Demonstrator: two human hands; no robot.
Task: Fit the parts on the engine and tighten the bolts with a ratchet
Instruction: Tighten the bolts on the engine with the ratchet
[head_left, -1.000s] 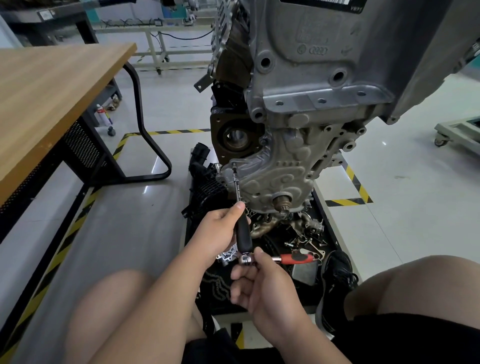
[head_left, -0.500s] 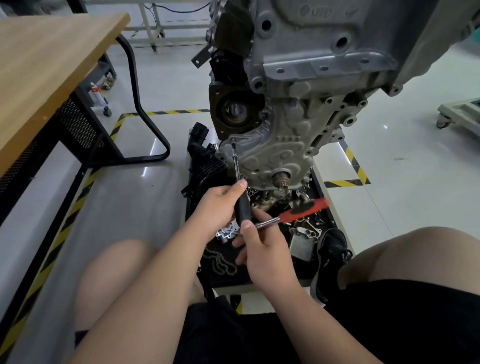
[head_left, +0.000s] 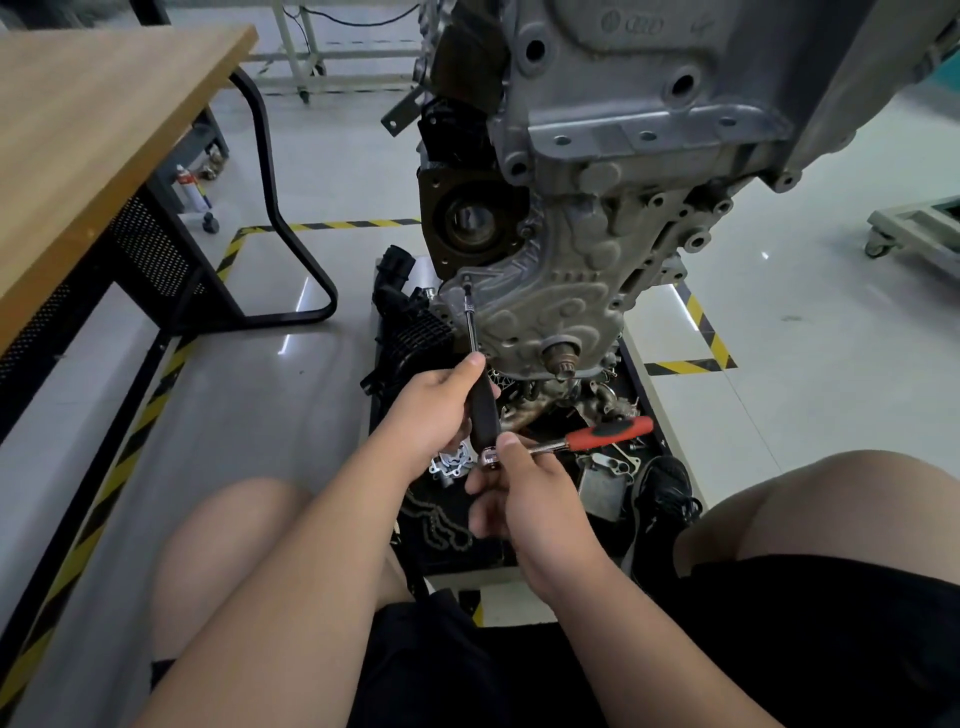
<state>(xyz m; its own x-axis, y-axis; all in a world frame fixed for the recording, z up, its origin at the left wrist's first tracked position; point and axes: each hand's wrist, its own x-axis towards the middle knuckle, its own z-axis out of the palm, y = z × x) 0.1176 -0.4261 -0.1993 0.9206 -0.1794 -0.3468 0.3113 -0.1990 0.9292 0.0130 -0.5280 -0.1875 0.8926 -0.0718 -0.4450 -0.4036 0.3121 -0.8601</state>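
Ratchet (head_left: 582, 439): your right hand (head_left: 524, 493), gripping its head, has swung the red handle rearward.
Extension (head_left: 480, 384): your left hand (head_left: 436, 415) stays clamped round it.
Bolt (head_left: 467, 283): tightening continues.

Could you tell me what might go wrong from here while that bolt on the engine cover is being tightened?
1. The long extension meets the bolt on the engine cover at a slant; the socket may slip off or round the head.
2. The right hand grips near the ratchet head, not its red handle, so leverage may be poor.
3. A slip could drive the left hand into loose parts in the tray.
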